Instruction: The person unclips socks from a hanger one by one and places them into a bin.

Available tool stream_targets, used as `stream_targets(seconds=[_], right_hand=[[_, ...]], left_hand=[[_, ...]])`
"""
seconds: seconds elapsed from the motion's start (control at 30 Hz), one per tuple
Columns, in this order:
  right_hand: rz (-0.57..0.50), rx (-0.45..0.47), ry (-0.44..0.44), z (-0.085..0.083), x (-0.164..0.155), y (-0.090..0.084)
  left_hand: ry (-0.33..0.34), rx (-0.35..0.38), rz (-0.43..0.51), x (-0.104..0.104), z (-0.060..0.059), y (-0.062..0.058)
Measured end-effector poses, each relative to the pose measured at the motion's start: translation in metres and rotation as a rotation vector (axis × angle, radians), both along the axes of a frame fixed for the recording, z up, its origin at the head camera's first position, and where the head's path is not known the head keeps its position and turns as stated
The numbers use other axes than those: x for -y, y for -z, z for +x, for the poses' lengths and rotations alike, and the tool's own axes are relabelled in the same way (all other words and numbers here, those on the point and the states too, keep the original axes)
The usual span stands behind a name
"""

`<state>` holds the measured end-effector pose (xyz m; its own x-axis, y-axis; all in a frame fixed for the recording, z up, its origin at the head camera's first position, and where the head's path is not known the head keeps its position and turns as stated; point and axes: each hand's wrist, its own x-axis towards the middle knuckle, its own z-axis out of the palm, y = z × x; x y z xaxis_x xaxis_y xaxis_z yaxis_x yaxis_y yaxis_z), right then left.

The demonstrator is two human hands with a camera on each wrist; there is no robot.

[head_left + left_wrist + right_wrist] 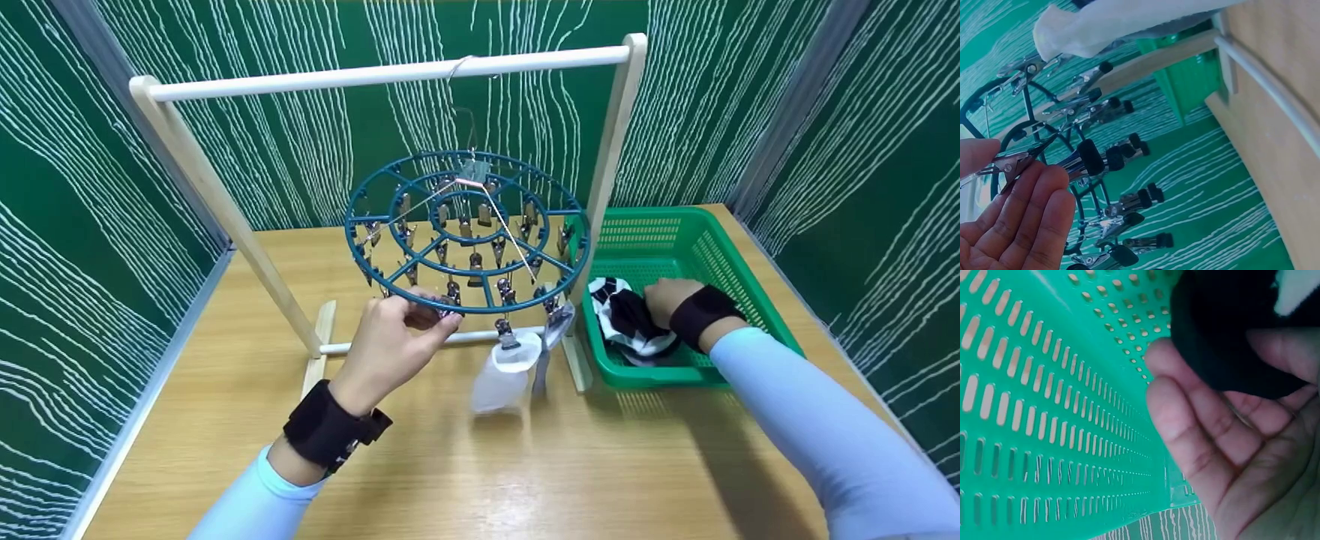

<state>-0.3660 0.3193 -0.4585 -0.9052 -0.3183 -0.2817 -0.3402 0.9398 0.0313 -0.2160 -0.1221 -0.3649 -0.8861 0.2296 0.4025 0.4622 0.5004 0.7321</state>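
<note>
A round dark-green drying hanger [491, 309] with several metal clips hangs from the white bar. At its near rim my left hand [394, 337] pinches one metal clip [1013, 163] between thumb and fingers. To the right of that hand, a white sock [499, 382] hangs from another clip, with a grey cloth piece [556, 330] beside it. My right hand [670, 298] is down in the green basket [757, 315]. In the right wrist view its thumb lies over a piece of black fabric [1224, 354], with the fingers beneath.
A wooden stand [199, 180] with a white top bar [315, 79] rises from the wooden table [450, 480]. White-and-black cloth [611, 315] lies at the basket's left side. Green walls with white streaks [877, 172] enclose the table at the back and sides.
</note>
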Motion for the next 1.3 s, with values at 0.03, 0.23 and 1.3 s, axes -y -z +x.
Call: stream_targets(seconds=[0.03, 0.23, 1.3], right_hand=[[-0.005, 0.0, -0.001, -0.001, -0.001, 0.0], [-0.031, -0.081, -0.001, -0.003, -0.006, -0.006], [-0.528, -0.725, -0.226, 0.082, 0.052, -0.087]], left_hand=[[-0.002, 0.005, 0.0, 0.0, 0.0, 0.0], [-0.011, 0.026, -0.003, 0.003, -0.001, 0.002], [-0.098, 0.038, -0.029, 0.02, -0.004, 0.006]])
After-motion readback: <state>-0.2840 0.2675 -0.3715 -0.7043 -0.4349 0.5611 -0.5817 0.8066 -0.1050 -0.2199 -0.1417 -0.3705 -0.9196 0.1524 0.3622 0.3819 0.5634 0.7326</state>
